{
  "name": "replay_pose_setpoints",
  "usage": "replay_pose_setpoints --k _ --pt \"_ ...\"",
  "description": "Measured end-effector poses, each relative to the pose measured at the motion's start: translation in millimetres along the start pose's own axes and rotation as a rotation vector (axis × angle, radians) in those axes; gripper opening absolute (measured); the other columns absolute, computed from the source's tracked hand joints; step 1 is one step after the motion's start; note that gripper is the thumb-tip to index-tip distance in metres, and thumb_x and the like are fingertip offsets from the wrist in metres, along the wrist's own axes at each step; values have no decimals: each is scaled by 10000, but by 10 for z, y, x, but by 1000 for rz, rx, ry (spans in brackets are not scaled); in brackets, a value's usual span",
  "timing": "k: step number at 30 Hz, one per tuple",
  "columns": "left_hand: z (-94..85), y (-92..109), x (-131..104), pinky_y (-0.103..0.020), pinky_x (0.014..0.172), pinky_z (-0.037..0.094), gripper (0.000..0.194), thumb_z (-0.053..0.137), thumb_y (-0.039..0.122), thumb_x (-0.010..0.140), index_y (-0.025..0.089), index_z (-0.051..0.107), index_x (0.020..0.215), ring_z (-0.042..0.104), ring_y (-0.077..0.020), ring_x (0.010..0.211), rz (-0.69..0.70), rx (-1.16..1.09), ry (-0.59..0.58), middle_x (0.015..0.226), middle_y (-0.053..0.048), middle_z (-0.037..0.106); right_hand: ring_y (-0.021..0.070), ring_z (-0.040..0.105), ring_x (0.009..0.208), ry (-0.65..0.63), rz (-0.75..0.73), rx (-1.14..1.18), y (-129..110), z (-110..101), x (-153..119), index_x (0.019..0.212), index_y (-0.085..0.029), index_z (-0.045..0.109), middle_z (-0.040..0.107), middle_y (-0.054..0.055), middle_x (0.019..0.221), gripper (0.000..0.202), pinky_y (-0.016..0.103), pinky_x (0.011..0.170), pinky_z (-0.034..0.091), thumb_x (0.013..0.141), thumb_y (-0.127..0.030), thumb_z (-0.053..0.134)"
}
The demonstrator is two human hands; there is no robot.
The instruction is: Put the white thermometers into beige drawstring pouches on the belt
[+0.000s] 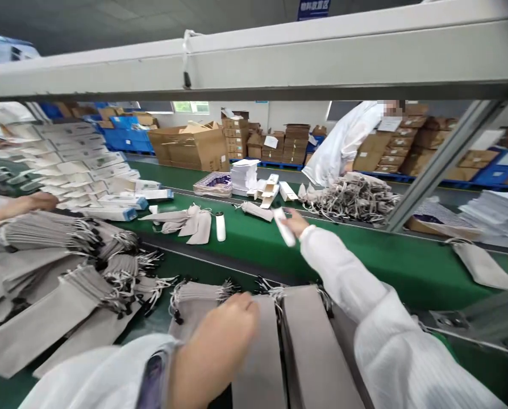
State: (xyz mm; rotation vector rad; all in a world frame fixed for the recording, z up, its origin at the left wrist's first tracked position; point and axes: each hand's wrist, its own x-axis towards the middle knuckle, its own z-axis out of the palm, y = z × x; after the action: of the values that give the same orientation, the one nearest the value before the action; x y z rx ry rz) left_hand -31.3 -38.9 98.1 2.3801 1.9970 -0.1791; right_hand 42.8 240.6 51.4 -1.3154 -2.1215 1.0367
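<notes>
In the head view, I read the right hand (297,223) as gripping: its thumb and fingers are closed on the right side of a white tube (284,229), which tilts with its lower end nearer me, over the green belt (254,250); whether that end touches the belt, I cannot tell. Just left of these fingertips, a grey pouch (257,211) lies on the belt; farther left of them is a dark-topped tube (220,228), followed by several loose pouches (199,226). Past the same fingers I locate small white cartons (270,192), and, beyond and to the right, a tangled pouch pile (352,197) with a co-worker in white (339,139) behind it. Well to the right of the fingers, a single pouch (484,264) lies near the upright. The left hand (220,349) is blurred, with fingers curled over the stacked pouches (303,335); I cannot tell whether they grip anything. Left of its fingers is a broad pouch heap (36,335), with a co-worker's hand (41,201) at its far edge; beyond the heap, relative to those fingers, stand blue-ended boxes (120,213), layered in a tall stack
</notes>
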Motion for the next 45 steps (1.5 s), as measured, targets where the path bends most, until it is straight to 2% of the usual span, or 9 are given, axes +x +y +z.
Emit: replay_pose_setpoints --k 5,9,12,23,29,34,38,42,45 --pt "434 342 700 -317 694 455 81 455 119 809 154 528 808 518 -199 797 266 -163 301 817 -56 557 145 494 1053 266 -285 441 206 -959 -614 1312 -277 -25 505 63 1149 654 299 836 436 813 -325 395" --pt "896 326 858 -333 773 436 196 373 81 844 163 474 991 486 -185 906 228 -179 400 964 -61 522 209 479 1068 434 -319 662 619 -1022 -1129 1313 -297 -47 438 107 1196 722 392 822 439 783 -362 439" --pt "976 268 818 -320 718 447 156 392 116 849 179 468 969 495 -177 841 162 -208 396 889 -35 511 220 524 992 431 -271 701 765 -881 -1233 1305 -333 -78 419 115 1187 717 412 754 462 790 -358 420" --pt "983 268 728 -317 667 431 289 237 79 878 94 498 1001 514 -182 733 335 -32 552 764 -68 561 188 572 839 100 -205 771 324 -510 -1378 1272 -415 17 448 56 1122 794 360 712 491 705 -329 566" --pt "935 263 767 -304 657 395 199 343 131 875 149 530 810 488 -173 749 298 -175 373 746 -39 560 174 577 779 86 -161 841 283 -408 -1437 1236 -398 103 454 51 1065 766 344 688 496 672 -305 613" --pt "678 216 736 -327 763 361 147 401 214 872 183 520 792 457 -189 904 275 -332 409 799 -6 569 159 582 715 66 -195 915 257 -325 -1501 1122 -391 223 480 15 959 616 337 652 497 675 -290 635" --pt "399 191 670 -225 619 391 221 326 246 897 168 484 764 475 -113 680 213 -531 305 763 5 513 131 563 639 56 -148 967 268 -387 -1508 1051 -398 250 484 -18 898 558 301 578 484 670 -305 648" --pt "189 204 677 -193 594 381 182 391 283 872 173 459 744 467 -97 650 177 -661 394 727 24 474 88 476 582 -161 -179 810 249 -290 -1578 965 -286 418 466 -24 755 329 210 511 428 718 -448 563" --pt "94 190 686 -191 638 382 161 396 262 868 170 467 756 477 -96 694 167 -638 491 774 13 465 69 407 513 -409 -181 632 210 -107 -1725 812 -183 517 452 -7 674 400 182 425 361 759 -566 416"
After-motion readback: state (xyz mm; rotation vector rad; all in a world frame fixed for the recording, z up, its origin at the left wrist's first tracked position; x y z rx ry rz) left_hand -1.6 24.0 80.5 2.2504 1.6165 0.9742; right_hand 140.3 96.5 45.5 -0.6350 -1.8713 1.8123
